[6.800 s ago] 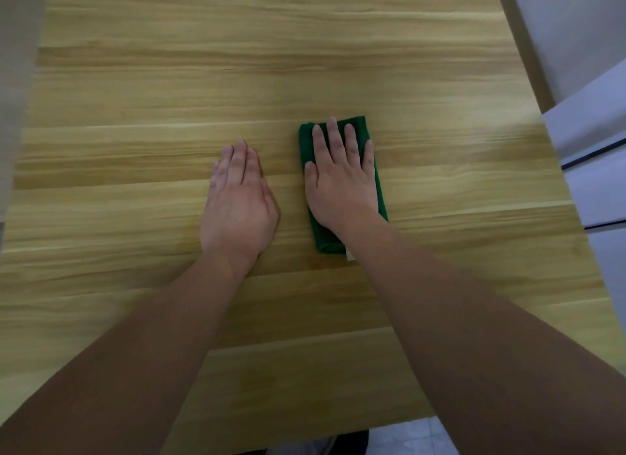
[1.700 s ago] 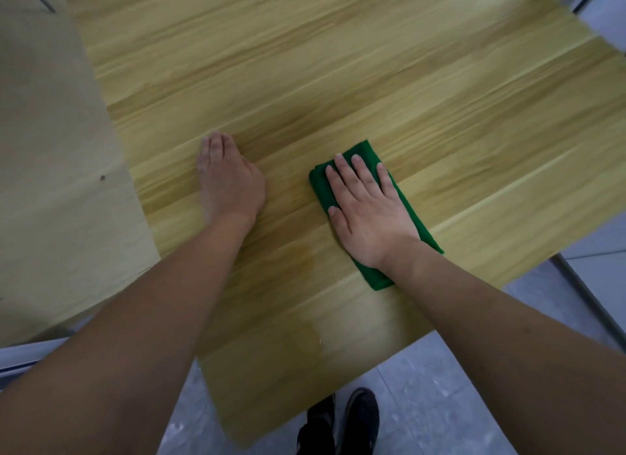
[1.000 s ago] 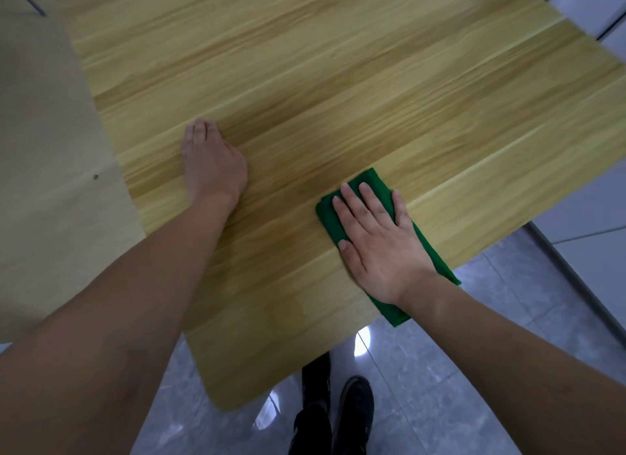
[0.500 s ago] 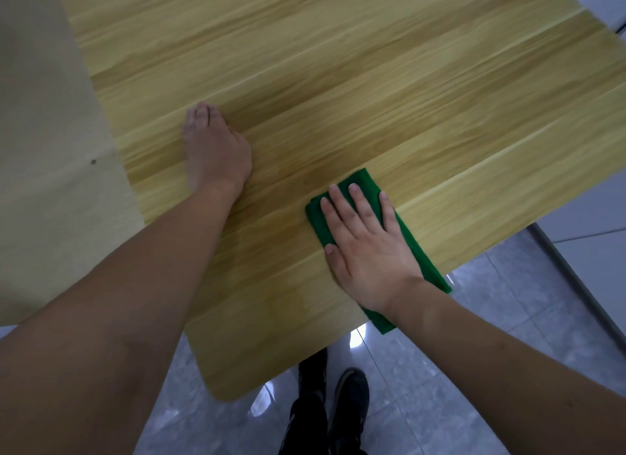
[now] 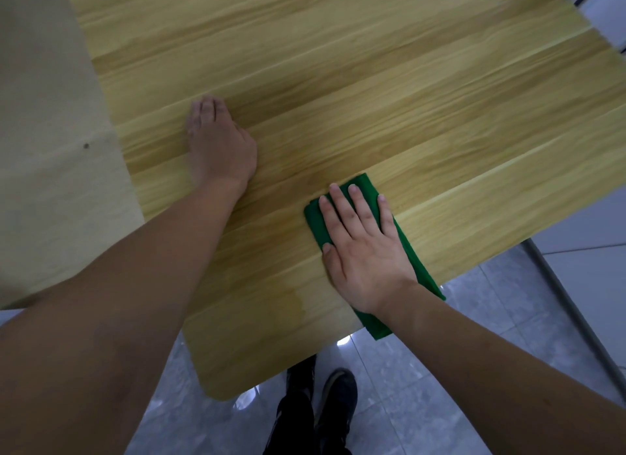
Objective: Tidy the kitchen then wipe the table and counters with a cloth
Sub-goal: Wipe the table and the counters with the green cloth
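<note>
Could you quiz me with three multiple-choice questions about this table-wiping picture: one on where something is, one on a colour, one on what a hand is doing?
1. Where does the cloth lie?
A. At the table's near edge, one end hanging over it
B. On the floor
C. At the table's far edge

2. What colour is the cloth?
A. White
B. Green
C. Red

3. What is the right hand doing?
A. Hanging in the air
B. Clenched in a fist
C. Pressing flat on the cloth

Answers: 1 A, its near end juts past the edge of the table over the tiles. 2 B, it is plainly dark green. 3 C, its straight fingers lie spread on the cloth, while the left hand rests on bare wood.
</note>
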`<state>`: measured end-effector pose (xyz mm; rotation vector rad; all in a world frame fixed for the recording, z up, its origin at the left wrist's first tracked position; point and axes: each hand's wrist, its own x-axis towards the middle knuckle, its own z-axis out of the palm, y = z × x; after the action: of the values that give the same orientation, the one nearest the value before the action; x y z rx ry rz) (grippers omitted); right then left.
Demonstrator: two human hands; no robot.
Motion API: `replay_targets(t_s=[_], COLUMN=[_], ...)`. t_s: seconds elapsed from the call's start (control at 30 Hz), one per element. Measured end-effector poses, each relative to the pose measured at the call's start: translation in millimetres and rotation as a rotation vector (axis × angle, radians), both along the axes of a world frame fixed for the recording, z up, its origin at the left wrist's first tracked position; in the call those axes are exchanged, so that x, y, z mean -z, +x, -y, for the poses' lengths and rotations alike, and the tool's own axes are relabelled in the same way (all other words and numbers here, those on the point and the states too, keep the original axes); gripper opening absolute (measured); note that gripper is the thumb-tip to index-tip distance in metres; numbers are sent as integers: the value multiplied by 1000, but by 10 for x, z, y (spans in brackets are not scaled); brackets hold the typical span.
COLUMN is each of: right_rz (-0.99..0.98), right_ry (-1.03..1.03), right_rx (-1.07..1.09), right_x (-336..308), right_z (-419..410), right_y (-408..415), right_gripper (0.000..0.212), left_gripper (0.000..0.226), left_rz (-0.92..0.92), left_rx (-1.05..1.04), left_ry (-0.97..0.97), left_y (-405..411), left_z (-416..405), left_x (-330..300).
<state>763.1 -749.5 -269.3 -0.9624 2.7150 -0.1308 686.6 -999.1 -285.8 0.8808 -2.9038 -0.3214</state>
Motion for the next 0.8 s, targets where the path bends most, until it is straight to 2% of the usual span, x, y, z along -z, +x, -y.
replay_targets(t_s=[0.23,0.8], right_rz=[-1,-37], right_ry=[-23,43], right_rx=[71,58], right_x=[-11,19], right_z=[362,1086], right_y=[-363,-1197], right_gripper=[62,62], left_gripper=[54,54], left_rz=[9,-23], left_rx=[-18,-17], left_ry=[9,44], left_y=[5,-6], left_z=[-21,8], left_x=[6,56])
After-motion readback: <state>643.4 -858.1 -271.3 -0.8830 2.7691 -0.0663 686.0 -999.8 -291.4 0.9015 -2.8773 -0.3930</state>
